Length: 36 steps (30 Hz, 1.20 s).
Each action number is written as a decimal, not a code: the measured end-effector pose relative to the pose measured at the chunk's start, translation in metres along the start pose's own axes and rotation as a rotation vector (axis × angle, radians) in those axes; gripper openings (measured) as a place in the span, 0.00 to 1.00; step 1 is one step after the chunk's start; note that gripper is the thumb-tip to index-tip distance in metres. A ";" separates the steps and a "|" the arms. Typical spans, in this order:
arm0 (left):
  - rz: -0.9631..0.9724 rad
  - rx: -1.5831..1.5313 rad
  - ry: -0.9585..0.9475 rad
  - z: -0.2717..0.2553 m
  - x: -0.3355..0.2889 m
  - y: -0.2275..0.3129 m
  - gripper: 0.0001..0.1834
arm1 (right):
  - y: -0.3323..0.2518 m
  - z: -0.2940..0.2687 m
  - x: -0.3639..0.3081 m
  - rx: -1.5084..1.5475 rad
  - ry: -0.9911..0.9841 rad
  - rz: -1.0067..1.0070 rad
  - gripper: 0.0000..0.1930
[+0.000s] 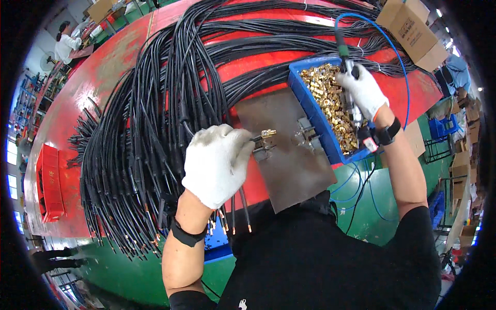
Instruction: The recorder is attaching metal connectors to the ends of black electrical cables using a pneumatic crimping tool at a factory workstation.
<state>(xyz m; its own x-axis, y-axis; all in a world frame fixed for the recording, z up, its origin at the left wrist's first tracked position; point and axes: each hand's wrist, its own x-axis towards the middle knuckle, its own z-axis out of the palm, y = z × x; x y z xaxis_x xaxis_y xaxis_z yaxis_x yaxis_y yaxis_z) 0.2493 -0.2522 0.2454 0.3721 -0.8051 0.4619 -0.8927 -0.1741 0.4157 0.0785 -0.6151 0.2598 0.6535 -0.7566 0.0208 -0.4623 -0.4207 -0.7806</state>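
Observation:
My left hand (217, 160), in a white glove, is closed around a black cable beside the metal plate. A small brass fitting (268, 133) sticks out past the fingertips at the cable's end. My right hand (364, 92), also gloved, grips a slim air-powered hand tool (342, 50) with a green collar and a blue hose. That hand is above the right side of a blue bin (308, 109) filled with loose brass fittings (328, 90). On the brown metal plate (289, 175) sit small metal clamps (308, 133). The tool's working tip is hard to make out.
Thick bundles of black cables (150, 119) cover the red table (124, 54) and hang over its near edge, their copper ends bare. A red bin (50, 181) stands at left, a cardboard box (408, 31) at far right. The blue hose (405, 67) loops beside my right arm.

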 end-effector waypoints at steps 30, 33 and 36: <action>0.218 0.239 0.197 -0.005 0.046 0.026 0.14 | -0.071 0.095 -0.075 1.236 -0.738 0.132 0.14; 0.202 0.226 0.227 -0.008 0.051 0.031 0.12 | -0.078 0.100 -0.076 1.290 -0.731 0.124 0.16; 0.209 0.234 0.237 -0.012 0.051 0.028 0.12 | -0.079 0.104 -0.071 1.300 -0.790 0.098 0.18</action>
<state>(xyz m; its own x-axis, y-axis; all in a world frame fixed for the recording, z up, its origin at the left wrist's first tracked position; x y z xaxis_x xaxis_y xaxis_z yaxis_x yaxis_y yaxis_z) 0.2459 -0.2915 0.2901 0.2000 -0.6885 0.6971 -0.9791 -0.1670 0.1159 0.1312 -0.4760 0.2550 0.9903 -0.1247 -0.0620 0.0344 0.6505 -0.7587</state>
